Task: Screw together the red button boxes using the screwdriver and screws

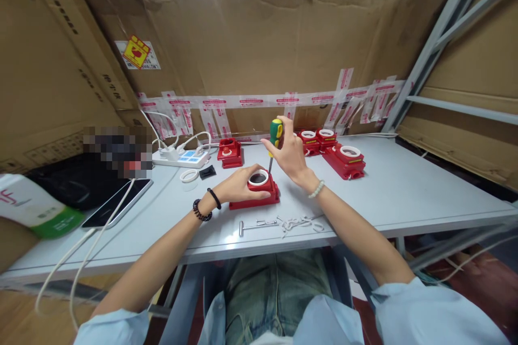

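Blue sleeve (pixel 437 312) at four o'clock; right fingers (pixel 287 126) grip screwdriver (pixel 276 129), left fingers (pixel 258 194) clasp red housing (pixel 265 202).
Looks stiff, light; I'd hold its sides.

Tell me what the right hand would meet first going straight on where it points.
Likely the tall brown cardboard panel at the back: the right hand, holding the green-and-yellow-handled screwdriver, points forward and leftward. Depth is unclear; going lower, it might meet the small red box first.
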